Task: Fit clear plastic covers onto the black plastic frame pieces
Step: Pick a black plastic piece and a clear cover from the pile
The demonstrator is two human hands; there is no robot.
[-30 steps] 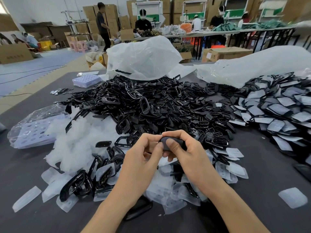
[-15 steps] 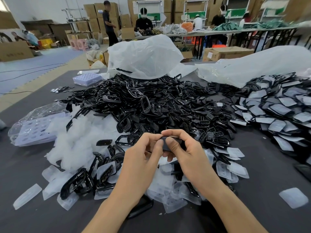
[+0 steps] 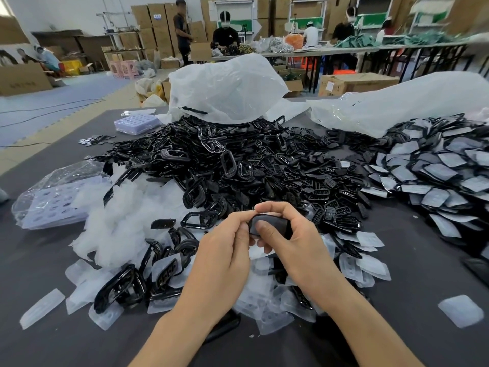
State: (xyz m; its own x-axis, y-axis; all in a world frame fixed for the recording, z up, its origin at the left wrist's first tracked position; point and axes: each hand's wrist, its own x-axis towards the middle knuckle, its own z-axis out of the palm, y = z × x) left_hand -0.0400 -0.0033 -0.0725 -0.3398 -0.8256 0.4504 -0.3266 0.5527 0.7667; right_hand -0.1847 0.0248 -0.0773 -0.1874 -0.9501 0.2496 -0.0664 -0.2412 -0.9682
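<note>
Head view: you hold one black frame piece (image 3: 270, 224) up between both hands, just above the near edge of the heap of bare frames (image 3: 238, 168). Your left hand (image 3: 222, 258) pinches its left end between thumb and fingertips. Your right hand (image 3: 296, 245) curls round the rest, thumb flat on the face and forefinger hooked over the top edge. That two-ended hold looks meant to steady the piece while a cover is pressed home. Whether a cover is already seated on it, I cannot tell.

The stock seems laid out for short reaches. Loose clear covers (image 3: 119, 223) lie in a drift at your left and under your wrists. The covered pieces (image 3: 436, 168) are stacked apart at your right, so done and undone work do not mix. All of it sits on the dark worktop (image 3: 423, 274), with a slack plastic bag (image 3: 227, 88) behind the heap.

As for writing, the cardboard box (image 3: 354, 83) beyond the worktop carries a white label, and the cartons at the back have small blue ones. None of it is legible.
</note>
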